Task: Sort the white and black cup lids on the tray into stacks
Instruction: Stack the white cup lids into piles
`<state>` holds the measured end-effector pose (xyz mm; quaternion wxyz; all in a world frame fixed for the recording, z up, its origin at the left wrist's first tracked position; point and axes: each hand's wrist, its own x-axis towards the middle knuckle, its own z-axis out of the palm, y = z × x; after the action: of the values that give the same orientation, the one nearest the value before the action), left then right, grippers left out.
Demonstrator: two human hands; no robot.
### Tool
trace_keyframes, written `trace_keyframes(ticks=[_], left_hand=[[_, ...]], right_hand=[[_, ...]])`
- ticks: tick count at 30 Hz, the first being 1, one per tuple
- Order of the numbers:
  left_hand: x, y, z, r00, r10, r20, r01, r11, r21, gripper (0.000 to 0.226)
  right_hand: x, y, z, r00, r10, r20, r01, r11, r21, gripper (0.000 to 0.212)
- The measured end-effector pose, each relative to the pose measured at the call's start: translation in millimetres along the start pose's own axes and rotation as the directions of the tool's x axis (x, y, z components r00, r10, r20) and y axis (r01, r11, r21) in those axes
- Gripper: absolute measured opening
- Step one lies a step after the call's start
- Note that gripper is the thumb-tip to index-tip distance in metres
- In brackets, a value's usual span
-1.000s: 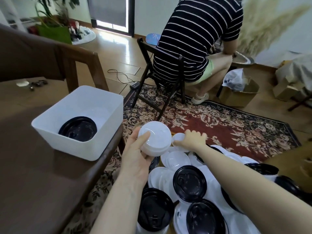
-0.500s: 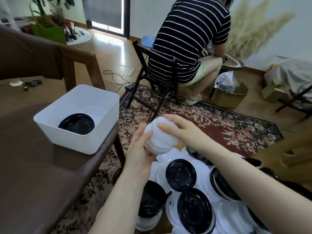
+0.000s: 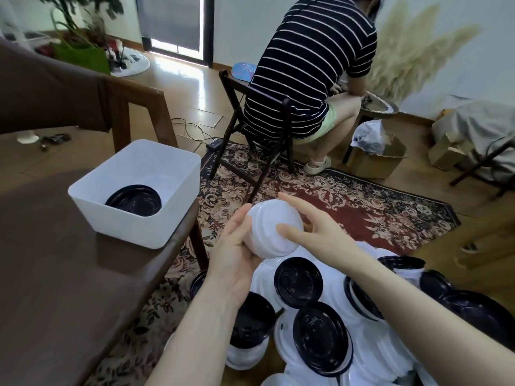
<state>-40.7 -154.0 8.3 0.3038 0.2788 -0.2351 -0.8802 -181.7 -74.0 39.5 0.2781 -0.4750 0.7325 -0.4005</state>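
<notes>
My left hand grips a short stack of white lids from its left side, held above the pile. My right hand holds the stack's top lid, with the thumb on its face and the index finger over its far rim. Below lies a jumble of loose white lids and black lids, some nested in short stacks. The tray under them is hidden by the pile. A stack of black lids sits inside a white bin on the left.
The bin stands on a brown wooden table to my left. A patterned rug covers the floor ahead. A person in a striped shirt sits on a dark folding chair with their back to me. A cardboard box stands beyond.
My right hand picked a white lid from the pile, carried it up and set it on the white stack in my left hand. The stack stayed roughly in place.
</notes>
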Motion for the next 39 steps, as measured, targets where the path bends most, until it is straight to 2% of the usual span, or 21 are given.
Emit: trace_keyframes(ticks=[7, 10, 15, 16, 19, 21, 23, 28, 31, 33, 36, 39], left_hand=[[-1.9, -1.2, -1.4, 0.998, 0.003, 0.062, -0.005, 0.999, 0.036, 0.022], [-3.3, -0.5, -0.7, 0.997, -0.003, 0.071, -0.001, 0.999, 0.046, 0.026], [-5.6, -1.0, 1.4, 0.996, 0.042, 0.082, -0.053, 0.989, 0.14, 0.047], [-5.4, -1.9, 1.5, 0.996, 0.06, 0.065, -0.068, 0.988, 0.136, 0.049], [-2.8, -2.4, 2.2, 0.991, 0.134, 0.025, -0.136, 0.983, 0.125, 0.02], [-1.6, -0.5, 1.8, 0.982, 0.188, 0.029, -0.19, 0.972, 0.137, 0.015], [-0.3, 0.8, 0.5, 0.973, 0.229, 0.04, -0.232, 0.96, 0.155, 0.014], [3.4, -0.9, 0.5, 0.979, 0.194, 0.054, -0.201, 0.965, 0.169, 0.025], [3.1, 2.0, -0.2, 0.984, 0.128, 0.122, -0.151, 0.967, 0.206, 0.052], [4.4, 2.4, 0.8, 0.983, 0.153, 0.099, -0.171, 0.962, 0.212, 0.054], [11.4, 6.8, 0.3, 0.962, 0.267, -0.055, -0.259, 0.959, 0.116, 0.048], [19.3, 13.3, -6.8, 0.933, 0.316, -0.172, -0.309, 0.949, 0.069, 0.047]], right_hand=[[1.7, -1.7, 5.2, 0.984, -0.024, -0.179, 0.033, 0.998, 0.048, 0.02], [2.0, -2.4, 8.4, 0.978, -0.01, -0.209, 0.022, 0.998, 0.055, 0.016], [-2.0, -1.9, 17.0, 0.973, 0.001, -0.229, 0.005, 1.0, 0.023, 0.018], [-2.2, -2.1, 17.7, 0.974, 0.003, -0.226, 0.006, 0.999, 0.038, 0.019], [-1.2, -2.5, 12.1, 0.99, 0.058, -0.127, -0.029, 0.976, 0.216, 0.024], [-0.7, -4.2, 3.9, 0.991, 0.135, -0.002, -0.126, 0.928, 0.351, 0.026], [-0.4, -5.0, -3.3, 0.984, 0.162, 0.078, -0.18, 0.895, 0.409, 0.028], [3.6, -4.8, -10.3, 0.98, 0.185, 0.078, -0.2, 0.867, 0.457, 0.028], [6.1, -7.3, -13.2, 0.984, 0.171, 0.045, -0.172, 0.866, 0.47, 0.028], [8.0, -10.3, -14.8, 0.99, 0.13, 0.049, -0.138, 0.888, 0.438, 0.029], [15.7, -7.4, -18.6, 0.99, 0.133, 0.044, -0.14, 0.946, 0.292, 0.029], [30.9, 14.7, -23.2, 0.991, 0.087, -0.1, -0.098, 0.989, -0.112, 0.03]])
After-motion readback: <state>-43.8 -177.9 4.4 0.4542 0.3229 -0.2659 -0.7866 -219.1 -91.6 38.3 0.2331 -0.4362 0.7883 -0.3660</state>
